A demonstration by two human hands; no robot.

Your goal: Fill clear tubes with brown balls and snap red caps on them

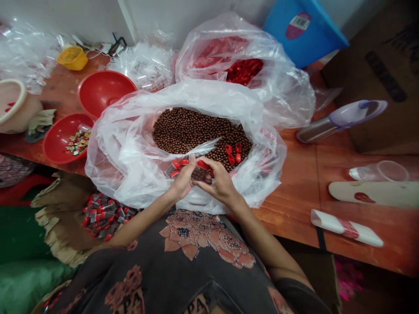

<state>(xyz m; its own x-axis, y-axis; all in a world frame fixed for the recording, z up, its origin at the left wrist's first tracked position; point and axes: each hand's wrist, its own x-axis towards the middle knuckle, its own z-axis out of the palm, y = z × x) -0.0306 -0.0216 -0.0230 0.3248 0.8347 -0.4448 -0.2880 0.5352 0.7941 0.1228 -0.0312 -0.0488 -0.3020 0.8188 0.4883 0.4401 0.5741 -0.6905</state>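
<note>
A big clear plastic bag (pixel 124 148) full of small brown balls (pixel 190 128) lies open on the table in front of me. Both hands meet at its near edge. My left hand (pixel 183 179) pinches a small clear packet with red caps (pixel 178 166). My right hand (pixel 220 181) is closed on a small red-capped container of brown balls (pixel 201 171). A few loose red caps (pixel 233 153) lie on the balls just beyond my right hand.
Behind stands a second clear bag of red caps (pixel 244 69). Two red bowls (pixel 104 89), one with wrapped sweets (pixel 77 141), sit at left. A carton of filled containers (pixel 103 214) is at lower left. A purple-lidded jug (pixel 340 118) and white wrapped pieces (pixel 347 226) lie right.
</note>
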